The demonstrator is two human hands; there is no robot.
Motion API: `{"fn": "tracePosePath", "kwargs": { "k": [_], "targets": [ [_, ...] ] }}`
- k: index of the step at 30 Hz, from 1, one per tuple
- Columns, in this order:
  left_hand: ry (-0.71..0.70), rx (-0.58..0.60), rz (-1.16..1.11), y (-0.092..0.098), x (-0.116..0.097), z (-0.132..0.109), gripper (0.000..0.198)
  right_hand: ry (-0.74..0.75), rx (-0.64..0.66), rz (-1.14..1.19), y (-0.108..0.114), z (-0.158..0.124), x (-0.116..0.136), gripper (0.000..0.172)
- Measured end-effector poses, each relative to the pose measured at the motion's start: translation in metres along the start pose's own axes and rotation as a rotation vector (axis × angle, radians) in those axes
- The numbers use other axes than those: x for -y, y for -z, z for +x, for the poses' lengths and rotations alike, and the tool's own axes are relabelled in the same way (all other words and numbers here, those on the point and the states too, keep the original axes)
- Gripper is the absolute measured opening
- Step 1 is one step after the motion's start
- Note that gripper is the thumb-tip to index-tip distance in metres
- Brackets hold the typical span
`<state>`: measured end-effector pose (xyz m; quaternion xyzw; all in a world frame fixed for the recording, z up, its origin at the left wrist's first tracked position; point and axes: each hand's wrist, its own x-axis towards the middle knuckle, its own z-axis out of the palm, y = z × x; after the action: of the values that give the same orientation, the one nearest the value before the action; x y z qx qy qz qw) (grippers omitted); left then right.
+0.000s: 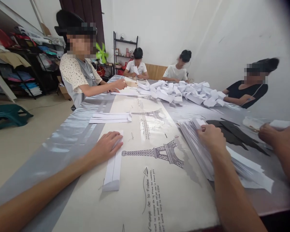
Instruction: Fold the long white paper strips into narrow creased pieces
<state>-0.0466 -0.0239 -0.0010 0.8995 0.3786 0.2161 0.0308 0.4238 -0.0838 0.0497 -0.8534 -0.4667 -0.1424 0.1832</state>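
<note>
My left hand [108, 145] lies flat with its fingers spread on a folded white paper strip [113, 172], pressing it against the printed table cover. My right hand [212, 138] is at a stack of flat white papers [247, 166], thumb and fingers closed on a paper at the stack's far end. How many papers are between the fingers is hidden. Beyond my left hand lie a few folded white paper strips [108, 118], side by side across the cover.
A co-worker's hands [277, 137] are close by on my right, beside dark flat pieces [236, 135]. A large heap of folded white papers [181, 91] covers the far table. Several other people sit around it. A green stool [9, 114] stands on the floor at left.
</note>
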Motion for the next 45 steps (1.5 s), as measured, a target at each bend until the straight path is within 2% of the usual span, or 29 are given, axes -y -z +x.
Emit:
{"fn": "tracePosePath", "kwargs": {
  "k": [4,11,14,16,18,20,23,24,26,28,31,34,38,40,43,45],
  "targets": [
    [0.002,0.008,0.001,-0.004,-0.001,0.000,0.040,-0.097,0.017,-0.022,0.017,-0.009,0.018,0.025],
    [-0.009,0.008,-0.008,-0.005,0.001,0.001,0.038,-0.049,0.050,0.029,0.035,-0.021,0.041,0.026],
    [-0.008,-0.003,-0.011,-0.005,0.001,0.000,0.037,0.036,0.008,0.101,0.039,-0.031,0.061,0.024],
    [0.000,-0.052,-0.021,-0.002,-0.002,0.000,0.037,0.164,-0.039,0.236,0.039,-0.043,0.080,0.024],
    [0.027,-0.112,-0.094,0.006,-0.009,0.002,0.038,0.353,-0.022,0.485,0.036,-0.061,0.102,0.024],
    [0.072,-0.121,-0.296,0.014,-0.022,0.004,0.041,0.580,0.086,0.719,0.034,-0.085,0.124,0.025],
    [0.103,-0.047,-0.774,0.023,-0.043,0.006,0.057,0.727,0.279,0.917,0.033,-0.122,0.152,0.026],
    [0.104,0.012,-0.919,0.024,-0.049,0.006,0.061,0.706,0.312,0.977,0.033,-0.131,0.159,0.026],
    [0.175,0.053,-1.135,0.023,-0.057,0.005,0.057,0.656,0.431,1.147,0.035,-0.143,0.167,0.024],
    [0.295,0.016,-1.251,0.020,-0.060,0.005,0.045,0.549,0.558,1.294,0.036,-0.145,0.169,0.022],
    [0.470,-0.191,-1.320,0.014,-0.059,0.006,0.040,0.466,0.817,1.284,0.035,-0.138,0.166,0.034],
    [0.586,-0.387,-1.338,0.012,-0.054,0.009,0.043,0.486,1.014,1.176,0.032,-0.132,0.163,0.026],
    [0.597,-0.459,-1.334,0.013,-0.040,0.014,0.047,0.353,1.115,1.210,0.033,-0.132,0.161,0.023],
    [0.578,-0.468,-1.325,0.015,-0.031,0.016,0.049,0.311,1.156,1.194,0.034,-0.131,0.160,0.028],
    [0.589,-0.496,-1.295,0.014,-0.022,0.016,0.049,0.335,1.161,1.156,0.031,-0.128,0.158,0.042],
    [0.628,-0.513,-1.272,0.012,-0.020,0.016,0.048,0.418,1.103,1.139,0.027,-0.127,0.158,0.049]
  ]
}}
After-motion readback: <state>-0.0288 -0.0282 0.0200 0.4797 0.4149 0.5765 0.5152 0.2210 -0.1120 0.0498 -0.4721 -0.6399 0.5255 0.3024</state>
